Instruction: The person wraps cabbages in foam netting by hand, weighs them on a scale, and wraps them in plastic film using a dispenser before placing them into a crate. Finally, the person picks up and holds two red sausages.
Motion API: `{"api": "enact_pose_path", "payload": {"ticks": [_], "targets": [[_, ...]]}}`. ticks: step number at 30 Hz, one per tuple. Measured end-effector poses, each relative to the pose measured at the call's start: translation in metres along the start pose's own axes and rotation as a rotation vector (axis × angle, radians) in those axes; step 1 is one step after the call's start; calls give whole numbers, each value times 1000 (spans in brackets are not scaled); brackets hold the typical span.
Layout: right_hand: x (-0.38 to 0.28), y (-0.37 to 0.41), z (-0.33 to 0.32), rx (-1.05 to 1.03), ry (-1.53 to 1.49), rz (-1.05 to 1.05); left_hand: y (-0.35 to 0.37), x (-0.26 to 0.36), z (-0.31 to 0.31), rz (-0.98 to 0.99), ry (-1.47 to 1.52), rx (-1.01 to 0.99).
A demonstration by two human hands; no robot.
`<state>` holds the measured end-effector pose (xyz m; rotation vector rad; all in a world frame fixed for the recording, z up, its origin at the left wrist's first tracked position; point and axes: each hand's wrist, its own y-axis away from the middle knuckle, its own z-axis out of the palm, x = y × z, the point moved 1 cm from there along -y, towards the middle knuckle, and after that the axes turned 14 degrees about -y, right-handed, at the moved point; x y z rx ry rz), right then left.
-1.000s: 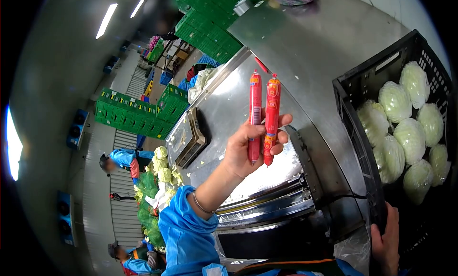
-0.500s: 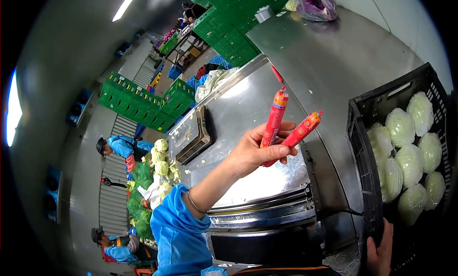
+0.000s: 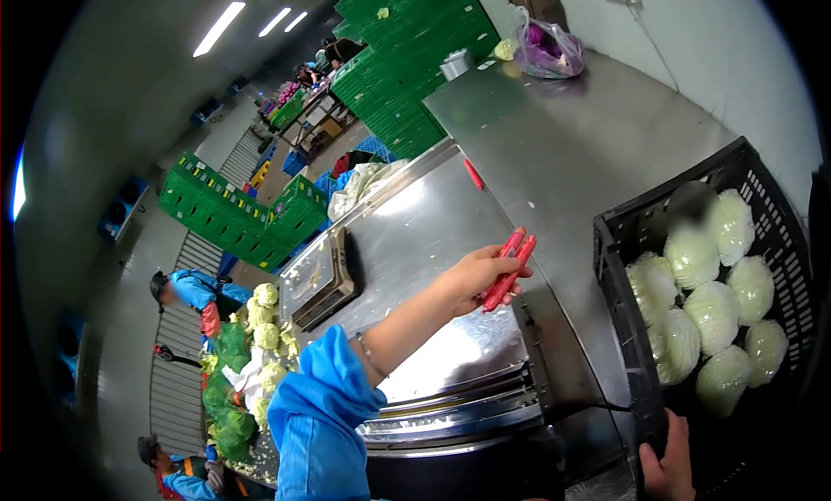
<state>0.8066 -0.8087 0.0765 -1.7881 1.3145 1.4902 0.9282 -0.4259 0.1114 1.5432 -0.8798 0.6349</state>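
Two sausages in red wrappers [image 3: 509, 270] are held side by side in my left hand [image 3: 479, 280], its fingers and thumb closed round them above the metal work surface. My right hand [image 3: 668, 465] rests at the near corner of a black plastic crate [image 3: 629, 328], fingers at its rim; what they grip is partly hidden. Inside the crate lie several pale green cabbages wrapped in clear film [image 3: 715, 317]. A slim red stick-like thing [image 3: 474, 174] lies on the metal surface beyond my left hand.
A scale [image 3: 325, 280] sits to the left on the metal table [image 3: 554, 146]. At the back are a bag of purple cabbage [image 3: 549, 51] and stacked green crates [image 3: 407, 60]. Two people in blue work on the left beside loose cabbages [image 3: 264, 315].
My left hand has drawn the two sausages together; they were spread apart in a V before. The view has shifted and turned slightly. My right hand stays at the crate.
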Motion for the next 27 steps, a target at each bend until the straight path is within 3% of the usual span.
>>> {"api": "enact_pose_path", "payload": {"ticks": [5,8,10,13,15,16,17,18,20,24,27], "targets": [[-2,-2,-2,-23,-53,49,-52,-3,41,-135,177,111],[-1,-2,-2,-27,-57,62,-100,-18,41,-91,231,72],[-2,-3,-2,-31,-56,59,-111,-6,37,9,97,356],[-8,-2,3,-15,-81,100,-102,-14,12,30,-14,527],[-1,-2,5,8,-65,66,-72,-29,-2,235,-58,684],[-3,-2,5,4,-57,98,-44,-30,-7,325,-3,629],[-5,-1,6,15,-67,99,-17,-31,-13,320,63,592],[-5,-1,7,20,-80,102,17,-32,-18,256,-101,638],[0,1,12,38,-120,115,67,-54,-35,261,-126,749],[6,2,19,53,-208,128,164,-131,-68,414,-23,1088],[4,1,18,5,-264,240,230,-222,-95,411,91,1408]]}}
